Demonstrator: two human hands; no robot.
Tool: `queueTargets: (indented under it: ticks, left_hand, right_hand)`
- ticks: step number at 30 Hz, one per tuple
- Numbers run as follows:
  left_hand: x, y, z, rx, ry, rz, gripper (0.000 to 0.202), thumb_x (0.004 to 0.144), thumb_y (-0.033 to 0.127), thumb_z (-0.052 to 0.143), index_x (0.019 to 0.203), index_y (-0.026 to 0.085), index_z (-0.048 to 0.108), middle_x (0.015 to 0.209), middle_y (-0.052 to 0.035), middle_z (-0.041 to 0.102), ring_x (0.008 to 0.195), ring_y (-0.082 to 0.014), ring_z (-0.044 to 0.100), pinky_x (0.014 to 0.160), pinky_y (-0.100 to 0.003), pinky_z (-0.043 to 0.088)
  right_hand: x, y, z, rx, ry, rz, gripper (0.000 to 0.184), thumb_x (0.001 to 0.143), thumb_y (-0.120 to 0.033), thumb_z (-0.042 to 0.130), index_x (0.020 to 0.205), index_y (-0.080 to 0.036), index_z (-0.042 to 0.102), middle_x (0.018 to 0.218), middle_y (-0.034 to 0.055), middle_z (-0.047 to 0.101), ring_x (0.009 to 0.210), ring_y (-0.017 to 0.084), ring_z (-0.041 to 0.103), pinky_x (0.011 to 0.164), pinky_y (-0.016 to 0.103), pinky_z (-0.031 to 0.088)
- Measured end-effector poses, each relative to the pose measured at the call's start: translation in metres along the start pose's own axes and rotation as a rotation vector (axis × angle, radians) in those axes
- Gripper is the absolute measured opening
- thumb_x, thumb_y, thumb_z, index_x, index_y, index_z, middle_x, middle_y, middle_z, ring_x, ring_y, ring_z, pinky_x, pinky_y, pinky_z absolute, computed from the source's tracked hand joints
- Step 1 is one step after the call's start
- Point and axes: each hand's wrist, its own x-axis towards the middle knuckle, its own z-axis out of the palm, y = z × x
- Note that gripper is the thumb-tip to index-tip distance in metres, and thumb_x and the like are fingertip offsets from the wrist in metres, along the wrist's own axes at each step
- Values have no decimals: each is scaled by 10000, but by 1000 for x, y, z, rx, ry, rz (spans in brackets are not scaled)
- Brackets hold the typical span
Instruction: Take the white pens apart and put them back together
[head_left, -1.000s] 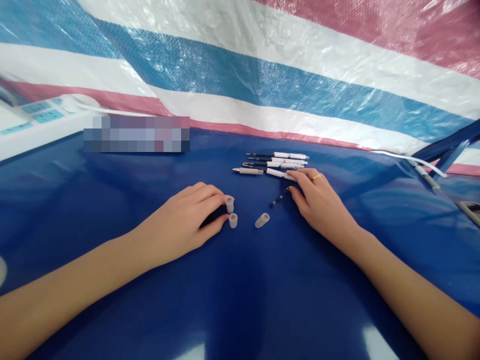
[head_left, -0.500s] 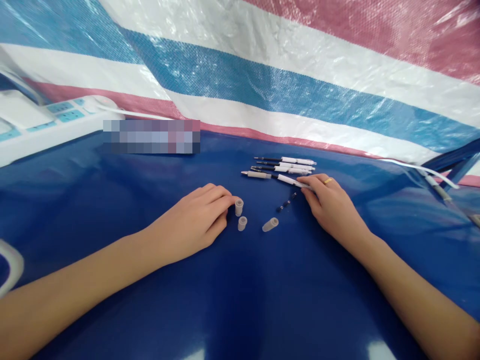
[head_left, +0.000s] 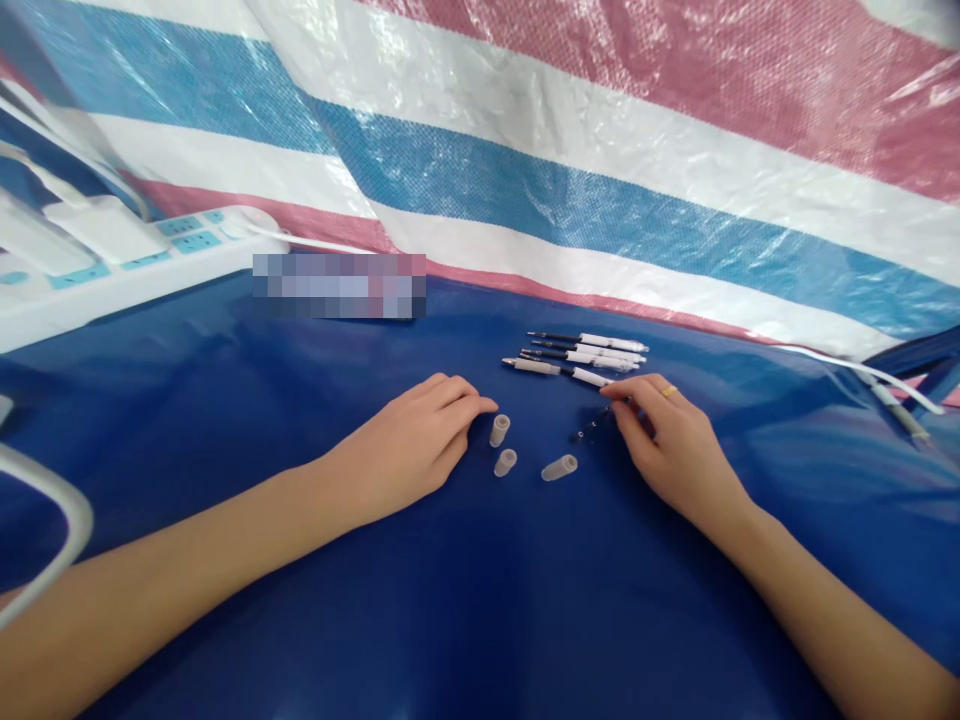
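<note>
From the head camera, my one view, I look down at a glossy blue desk (head_left: 450,620) with both of the person's forearms reaching in from the bottom corners. The left hand (head_left: 409,440) rests on the desk with its fingers loosely curled, and its grip is open and holds nothing. Its fingertips (head_left: 487,405) are just beside a short, cloudy plastic tube (head_left: 499,430), which stands tilted. A second plastic tube (head_left: 505,462) sits just below that one, and a third plastic tube (head_left: 559,467) lies on its side a little further right. The right hand (head_left: 675,440), with a gold ring (head_left: 669,391) on one finger, is lowered near the middle of the desk. Its grip is narrow, but I cannot tell whether it pinches anything. Its fingertips (head_left: 611,390) are at the end of a white pen (head_left: 591,377) and beside a thin line of small dark parts (head_left: 592,425). Further up the desk, several black-and-white pens (head_left: 589,350) lie almost parallel, their tips pointing left, with a pen with a grey barrel (head_left: 532,366) at the front. Beyond the desk hangs a red, white and blue striped tarp (head_left: 525,130). At upper left sits a white power strip (head_left: 187,240) with a white plug (head_left: 105,228) in it, and a white cable (head_left: 862,368) runs along the right.
</note>
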Motion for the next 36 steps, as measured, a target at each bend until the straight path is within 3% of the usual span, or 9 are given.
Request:
queueTargets:
  ticks: [5,8,11,17,22,29,36]
  left_hand:
    - [7,-10,-18,-99,-25,-144,298,959,276,380,1157,214,594,1117,-45,614,954,-178,609,855,-300,486]
    - [11,-22,-35,-88,-172,-141,271,936,386,448,1114,283,626,1073,-4,661,901,-184,636,775,-281,492]
    - [18,-27,-43,-42,-233,-151,269,927,398,451,1098,304,636,1058,12,677,892,-188,645,762,-278,486]
    - [47,-15,-27,94,-139,-141,305,950,342,377,1119,226,603,1059,-34,634,804,-168,635,694,-278,472]
    - [65,-13,-9,206,-92,-123,336,953,401,397,1178,221,569,1094,-47,602,747,-161,627,637,-267,451]
    - [69,-14,-1,232,-53,-111,244,959,343,398,1035,225,598,1005,-18,617,727,-156,609,589,-262,404]
    - [61,-14,-8,215,-70,-41,228,964,268,375,993,213,594,1020,-16,605,811,-151,609,618,-247,418]
  right_hand:
    - [1,0,2,69,-31,22,204,954,-187,399,1028,-220,587,984,66,617,879,210,627,791,352,505]
    - [1,0,1,94,-59,25,243,962,-164,358,1033,-217,584,981,63,620,920,209,623,829,360,497]
    - [0,1,2,78,-84,36,258,949,-143,358,1041,-214,588,989,58,626,937,209,614,832,358,498]
    - [1,11,4,-25,-52,6,305,913,-134,367,1066,-209,621,1053,90,640,969,254,605,853,435,512]
    - [1,18,6,-43,-50,-71,372,902,-119,365,1148,-219,625,1184,98,621,1030,276,579,922,506,491]
    - [2,17,6,-17,-76,-98,406,879,-82,376,1192,-185,613,1255,94,607,1152,261,529,1012,487,448]
    - [3,16,4,42,-45,-9,333,902,-112,368,1079,-206,635,1147,87,630,1056,248,583,948,449,481]
